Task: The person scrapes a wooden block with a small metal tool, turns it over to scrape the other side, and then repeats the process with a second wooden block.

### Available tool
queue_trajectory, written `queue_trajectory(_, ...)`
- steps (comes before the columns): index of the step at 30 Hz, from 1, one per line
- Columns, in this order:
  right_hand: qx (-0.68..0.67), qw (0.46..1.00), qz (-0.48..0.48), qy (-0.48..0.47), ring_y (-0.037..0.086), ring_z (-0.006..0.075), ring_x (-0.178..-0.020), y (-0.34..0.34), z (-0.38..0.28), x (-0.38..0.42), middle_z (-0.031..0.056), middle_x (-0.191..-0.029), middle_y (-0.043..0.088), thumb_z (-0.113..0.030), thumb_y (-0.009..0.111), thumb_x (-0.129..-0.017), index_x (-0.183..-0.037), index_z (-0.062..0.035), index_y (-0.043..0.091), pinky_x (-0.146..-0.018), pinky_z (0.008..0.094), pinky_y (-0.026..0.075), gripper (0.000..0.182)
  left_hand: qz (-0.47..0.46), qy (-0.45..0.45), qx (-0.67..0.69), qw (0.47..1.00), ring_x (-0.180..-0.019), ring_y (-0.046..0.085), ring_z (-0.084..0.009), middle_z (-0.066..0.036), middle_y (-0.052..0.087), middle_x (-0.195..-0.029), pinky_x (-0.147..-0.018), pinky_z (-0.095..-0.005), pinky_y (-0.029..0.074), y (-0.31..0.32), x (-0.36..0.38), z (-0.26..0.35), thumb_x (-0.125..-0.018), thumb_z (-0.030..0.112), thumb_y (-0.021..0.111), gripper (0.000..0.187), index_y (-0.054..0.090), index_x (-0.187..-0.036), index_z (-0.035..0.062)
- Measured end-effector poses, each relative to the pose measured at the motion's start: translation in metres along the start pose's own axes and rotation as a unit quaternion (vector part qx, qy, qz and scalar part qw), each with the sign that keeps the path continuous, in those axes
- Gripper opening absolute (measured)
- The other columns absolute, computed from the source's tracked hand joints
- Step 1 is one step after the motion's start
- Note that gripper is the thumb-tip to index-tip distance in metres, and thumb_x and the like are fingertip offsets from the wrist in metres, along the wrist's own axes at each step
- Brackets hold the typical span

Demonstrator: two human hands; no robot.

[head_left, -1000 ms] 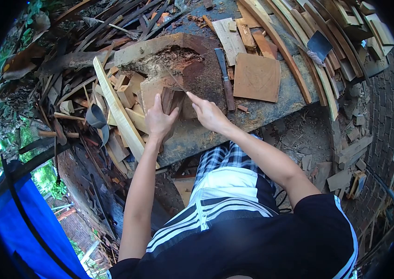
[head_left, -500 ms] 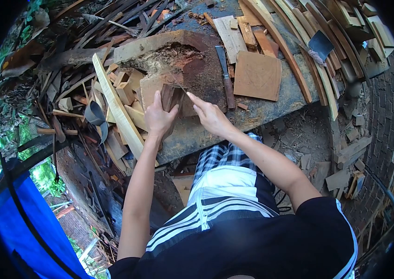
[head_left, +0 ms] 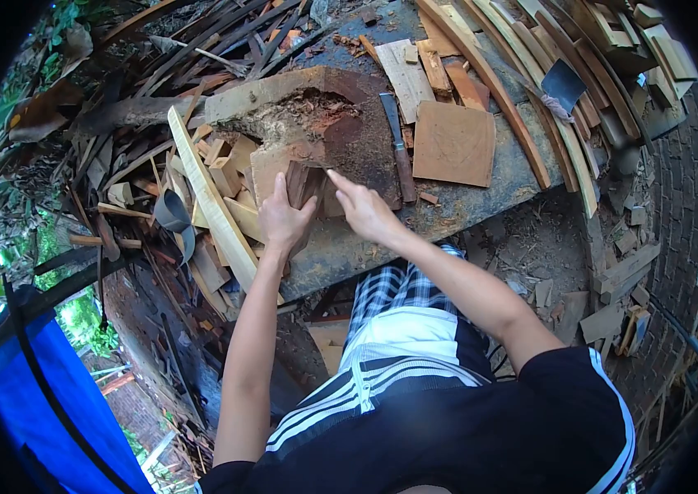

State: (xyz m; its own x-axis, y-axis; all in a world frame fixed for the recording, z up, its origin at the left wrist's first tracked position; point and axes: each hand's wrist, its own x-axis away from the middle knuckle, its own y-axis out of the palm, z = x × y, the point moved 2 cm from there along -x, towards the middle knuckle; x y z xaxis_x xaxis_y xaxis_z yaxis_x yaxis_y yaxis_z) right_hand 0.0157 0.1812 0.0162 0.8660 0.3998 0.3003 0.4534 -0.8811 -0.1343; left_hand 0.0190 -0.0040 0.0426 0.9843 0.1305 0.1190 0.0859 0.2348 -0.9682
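My left hand [head_left: 283, 221] grips a dark brown wood block [head_left: 303, 184], thumb and fingers on either side of it. The block is held tilted over a thick, rough wood slab [head_left: 369, 123] with a rotted hollow. Close on the right, my right hand [head_left: 367, 212] is closed with its index finger stretched toward the block's upper end. A thin dark object just shows at that fingertip; its kind is too small to make out, and the palm side is hidden. A chisel [head_left: 400, 148] with a wooden handle lies right of the hands, touched by neither.
A square brown board [head_left: 453, 144] lies on the worn table [head_left: 480, 193] beside the chisel. Long curved wood strips [head_left: 497, 95] line the right side. A pale plank [head_left: 209, 198] leans across wood offcuts [head_left: 225, 173] at left, near a grey cap [head_left: 174, 216].
The view has shifted slightly, so the bench appears a little lower. My left hand still grips the block; my right fingertip stays near its upper end, and the thin object shows less.
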Motion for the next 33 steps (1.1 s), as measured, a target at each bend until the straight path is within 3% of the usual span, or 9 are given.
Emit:
queue_trajectory(2, -0.016, 0.994, 0.056, -0.097, 0.057, 0.0455, -0.111, 0.006, 0.006, 0.012, 0.0297, -0.121, 0.058, -0.016, 0.041, -0.101, -0.143, -0.0067, 0.042, -0.094, 0.0497, 0.048, 0.044, -0.002, -0.006, 0.003, 1.0, -0.081, 0.067, -0.0434, -0.025, 0.069, -0.087, -0.073, -0.0504, 0.054, 0.001, 0.0, 0.0, -0.071, 0.043, 0.076, 0.08, 0.048, -0.134, 0.0027)
queue_trajectory(13, 0.007, 0.99, 0.142, -0.027, 0.066, 0.0439, -0.088, 0.02, -0.007, 0.024, 0.0243, -0.097, 0.068, -0.021, 0.051, -0.092, -0.123, -0.0134, 0.053, -0.073, 0.0522, 0.053, 0.032, -0.056, 0.045, 0.11, 0.991, -0.115, 0.059, -0.0345, -0.02, 0.061, -0.126, -0.096, -0.0435, 0.047, -0.013, 0.003, 0.012, -0.077, 0.038, 0.075, 0.071, 0.05, -0.136, 0.0069)
queue_trajectory(17, 0.042, 0.982, 0.182, -0.016, 0.066, 0.0427, -0.083, 0.028, -0.017, 0.054, 0.0251, -0.09, 0.068, -0.014, 0.05, -0.091, -0.12, -0.0092, 0.058, -0.072, 0.0516, 0.053, 0.031, -0.172, 0.277, 0.337, 0.883, -0.124, 0.053, -0.0281, -0.02, 0.055, -0.134, -0.107, -0.0417, 0.04, -0.006, 0.0, 0.005, -0.082, 0.009, 0.066, 0.066, 0.042, -0.142, -0.0044)
queue_trajectory(18, 0.044, 0.972, 0.229, -0.019, 0.066, 0.0428, -0.082, 0.028, -0.011, 0.068, 0.0253, -0.089, 0.067, -0.013, 0.049, -0.091, -0.126, -0.0104, 0.057, -0.072, 0.0519, 0.053, 0.035, -0.117, 0.317, 0.277, 0.899, -0.127, 0.05, -0.0307, -0.024, 0.051, -0.138, -0.108, -0.0426, 0.039, 0.006, -0.019, -0.01, -0.083, 0.012, 0.069, 0.071, 0.037, -0.143, -0.0072)
queue_trajectory(19, 0.04, 0.964, 0.261, -0.034, 0.066, 0.0429, -0.081, 0.029, -0.008, 0.078, 0.0256, -0.088, 0.067, -0.012, 0.048, -0.092, -0.131, -0.0115, 0.055, -0.073, 0.0522, 0.053, 0.04, 0.065, 0.391, 0.099, 0.913, -0.104, 0.063, -0.0378, -0.022, 0.066, -0.114, -0.092, -0.0478, 0.05, -0.018, 0.0, 0.02, -0.074, 0.067, 0.071, 0.086, 0.061, -0.124, -0.0024)
queue_trajectory(21, 0.066, 0.947, 0.311, -0.035, 0.066, 0.0429, -0.079, 0.019, -0.017, 0.124, 0.0272, -0.087, 0.067, -0.01, 0.047, -0.092, -0.14, -0.0107, 0.049, -0.071, 0.0519, 0.054, 0.047, -0.097, 0.321, 0.206, 0.919, -0.128, 0.048, -0.0334, -0.027, 0.047, -0.141, -0.109, -0.0428, 0.038, 0.013, -0.008, 0.029, -0.084, 0.015, 0.072, 0.076, 0.034, -0.145, -0.0074)
queue_trajectory(23, 0.133, 0.838, 0.51, -0.139, 0.067, 0.0396, -0.071, 0.028, 0.014, 0.137, 0.0256, -0.082, 0.066, -0.011, 0.048, -0.095, -0.143, -0.0111, 0.046, -0.065, 0.0491, 0.054, 0.049, -0.171, 0.351, 0.302, 0.869, -0.129, 0.048, -0.0319, -0.027, 0.045, -0.142, -0.109, -0.0408, 0.038, 0.02, 0.011, 0.066, -0.08, 0.013, 0.076, 0.081, 0.033, -0.145, -0.0082)
queue_trajectory(27, 0.069, 0.857, 0.507, 0.066, 0.064, 0.0257, -0.058, 0.037, -0.018, 0.233, 0.0216, -0.073, 0.064, -0.014, 0.046, -0.101, -0.149, -0.0165, 0.039, -0.053, 0.039, 0.055, 0.049, -0.252, 0.44, 0.347, 0.789, -0.127, 0.049, -0.0315, -0.024, 0.047, -0.141, -0.109, -0.0412, 0.038, 0.023, 0.06, 0.13, -0.078, 0.009, 0.076, 0.082, 0.034, -0.146, -0.0052)
queue_trajectory(33, 0.12, 0.787, 0.603, 0.052, 0.068, 0.0363, -0.071, 0.057, -0.018, 0.252, 0.0257, -0.083, 0.066, -0.012, 0.047, -0.099, -0.147, -0.0124, 0.041, -0.066, 0.0438, 0.057, 0.048, -0.332, 0.444, 0.417, 0.72, -0.115, 0.055, -0.0275, -0.021, 0.053, -0.132, -0.1, -0.0376, 0.045, 0.043, 0.072, 0.141, -0.08, 0.015, 0.078, 0.078, 0.036, -0.144, -0.0054)
